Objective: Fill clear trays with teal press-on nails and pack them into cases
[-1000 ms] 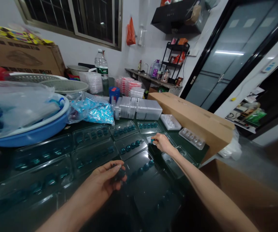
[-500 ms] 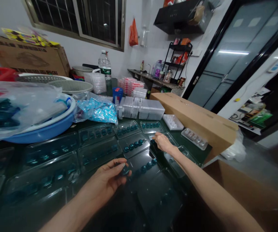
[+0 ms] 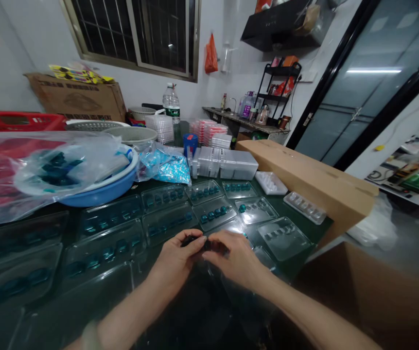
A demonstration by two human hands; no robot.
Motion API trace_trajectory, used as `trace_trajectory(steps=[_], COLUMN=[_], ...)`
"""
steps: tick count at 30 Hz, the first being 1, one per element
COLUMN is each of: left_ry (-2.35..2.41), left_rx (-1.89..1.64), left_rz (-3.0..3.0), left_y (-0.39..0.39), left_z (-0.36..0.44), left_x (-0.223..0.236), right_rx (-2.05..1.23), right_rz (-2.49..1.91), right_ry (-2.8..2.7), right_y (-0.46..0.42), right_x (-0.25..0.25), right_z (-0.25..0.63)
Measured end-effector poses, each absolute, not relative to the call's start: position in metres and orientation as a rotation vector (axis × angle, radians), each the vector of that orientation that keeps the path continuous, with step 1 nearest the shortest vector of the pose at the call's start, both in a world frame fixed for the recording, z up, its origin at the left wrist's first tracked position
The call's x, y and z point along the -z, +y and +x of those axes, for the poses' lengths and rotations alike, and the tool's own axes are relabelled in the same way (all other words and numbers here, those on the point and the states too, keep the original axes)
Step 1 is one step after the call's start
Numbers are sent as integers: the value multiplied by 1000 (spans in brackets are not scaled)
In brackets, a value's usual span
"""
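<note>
We note both hands meeting over the dark worktop [image 3: 319, 233], fingertips close together near the middle of the view. Our left hand [image 3: 173, 257] has its fingers curled inward, thumb against index, closed on a small dark piece [image 3: 190, 239]; its outline is blurred and partly covered. Our right hand [image 3: 242, 257] comes in from the other side, fingers bent and thumb nearly meeting them, the tips at the left fingertips; whether they also grip the piece, we cannot tell.

Just beyond the hands lies a clear tray [image 3: 215, 223] with a row of teal pieces. To its right, a second tray [image 3: 262, 214] carries a single teal piece [image 3: 242, 208] at its left end; a third tray [image 3: 286, 245] sits nearer the worktop's right edge.

Farther back we record a white tray [image 3: 258, 181] holding white pieces, a clear moulded strip [image 3: 304, 208] and a long cardboard box [image 3: 311, 170] beside them. At left, a plastic bag [image 3: 85, 170] sits in a blue basin [image 3: 103, 194].
</note>
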State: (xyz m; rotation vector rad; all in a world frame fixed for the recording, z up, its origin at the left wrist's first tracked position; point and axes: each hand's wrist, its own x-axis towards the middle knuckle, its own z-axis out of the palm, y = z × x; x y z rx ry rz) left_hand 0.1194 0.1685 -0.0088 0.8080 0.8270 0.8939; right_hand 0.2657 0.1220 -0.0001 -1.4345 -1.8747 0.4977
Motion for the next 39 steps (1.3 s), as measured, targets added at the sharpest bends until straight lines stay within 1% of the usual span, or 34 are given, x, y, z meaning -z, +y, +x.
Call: trace_trajectory(steps=[5, 7, 9, 11, 13, 18, 21, 25, 31, 39], left_ry=[962, 987, 978, 950, 913, 805, 751, 743, 717, 800], left_rx=[-926, -886, -859, -863, -861, -821, -756, -750, -756, -678], left_rz=[1292, 1384, 1394, 1345, 1232, 858, 773, 774, 900, 939], left_y=[158, 154, 152, 150, 150, 155, 158, 158, 154, 152], left_z=[110, 107, 105, 104, 105, 107, 108, 111, 122, 145], left_x=[-1, -4, -5, -2, 1, 10, 14, 18, 16, 14], right_rx=[-1180, -1355, -1429, -1423, -1341, -878, -712, -752, -1037, -1010], right_rz=[-1263, -1243, -1225, -1204, -1203, -1236, -1206, -1166, -1161, -1206], right_ry=[-1436, -1277, -1177, -1133, -1158, -1498, -1588, -1516, -1160, -1021], right_y=[119, 120, 120, 119, 116, 108, 106, 104, 100, 99], right_x=[6, 10, 12, 14, 14, 13, 16, 21, 25, 33], right_z=[260, 262, 262, 259, 254, 249, 253, 259, 259, 272])
